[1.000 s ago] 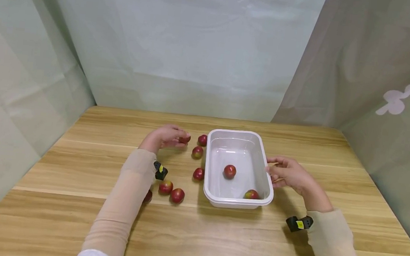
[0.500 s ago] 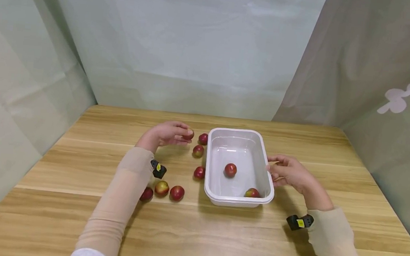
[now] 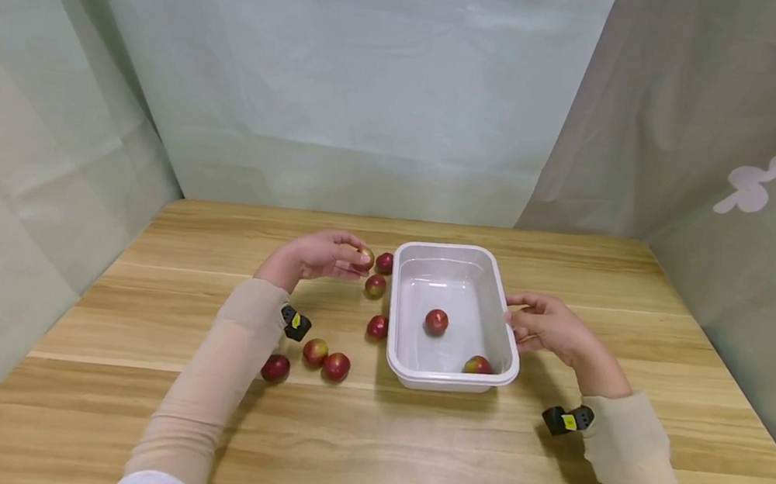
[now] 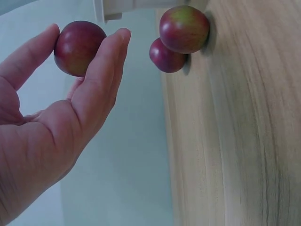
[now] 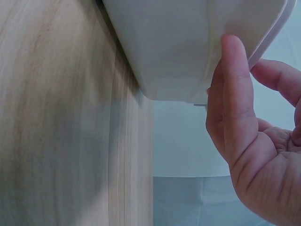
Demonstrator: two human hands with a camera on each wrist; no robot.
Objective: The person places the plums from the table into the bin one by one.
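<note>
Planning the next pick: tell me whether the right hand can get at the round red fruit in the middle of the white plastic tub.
Probably yes: the right hand rests at the open-topped white plastic tub, nothing covering the round red fruit.

Head view overlooks table [image 3: 410,447]; wrist views close

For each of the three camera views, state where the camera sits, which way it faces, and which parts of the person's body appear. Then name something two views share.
Head: worn on the head, facing forward and down at the wooden table; both sleeved arms, the left hand and right hand show.
Left wrist: at the left wrist, facing along the palm; fingers pinch a red fruit.
Right wrist: at the right wrist, facing the white tub; thumb against its wall.
Shared: the pinched fruit and the tub also appear in the head view.
</note>
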